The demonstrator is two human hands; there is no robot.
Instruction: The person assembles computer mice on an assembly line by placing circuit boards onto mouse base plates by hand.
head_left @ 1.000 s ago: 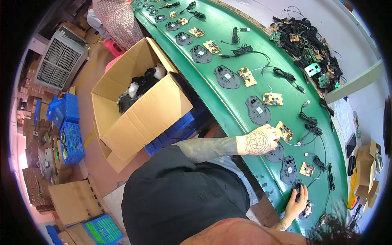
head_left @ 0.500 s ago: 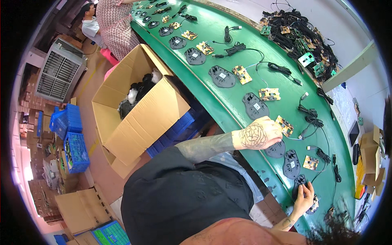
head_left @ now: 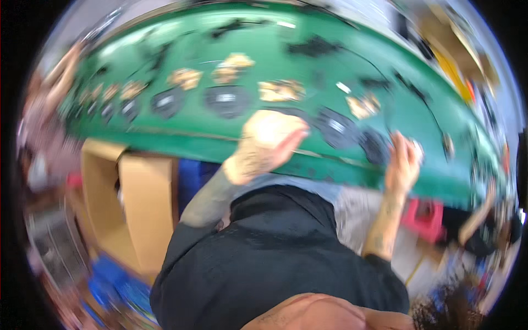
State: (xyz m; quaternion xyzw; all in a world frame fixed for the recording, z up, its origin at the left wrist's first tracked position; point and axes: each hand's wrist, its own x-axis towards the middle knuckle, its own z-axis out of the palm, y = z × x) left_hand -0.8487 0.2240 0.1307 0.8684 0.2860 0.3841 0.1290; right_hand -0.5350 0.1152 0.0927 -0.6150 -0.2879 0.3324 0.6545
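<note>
The picture is smeared by motion. My left hand [head_left: 272, 142] is curled over the near side of the green work surface [head_left: 220, 132], fingers bent together, and partly covers a dark mouse-shaped base plate. Whatever it may hold is hidden. My right hand [head_left: 403, 162] is farther right, fingertips beside another dark base plate [head_left: 373, 146]; blur hides whether it grips anything. Between the hands lies a dark base plate with a white label [head_left: 334, 127]. Tan circuit boards sit beyond the plates, one [head_left: 281, 91] past my left hand and another [head_left: 363, 105] near my right.
More base plates [head_left: 227, 101] and boards [head_left: 185, 78] run leftward in a row. Black cables [head_left: 313, 47] lie toward the back. A large cardboard box [head_left: 146, 209] stands at the near left edge, a pink stool [head_left: 422, 219] at the right. Other people are at both ends.
My view has swung round, so the row now runs across the picture. My right hand's fingertips have shifted off the base plate to its side; my left hand stays low over the plates.
</note>
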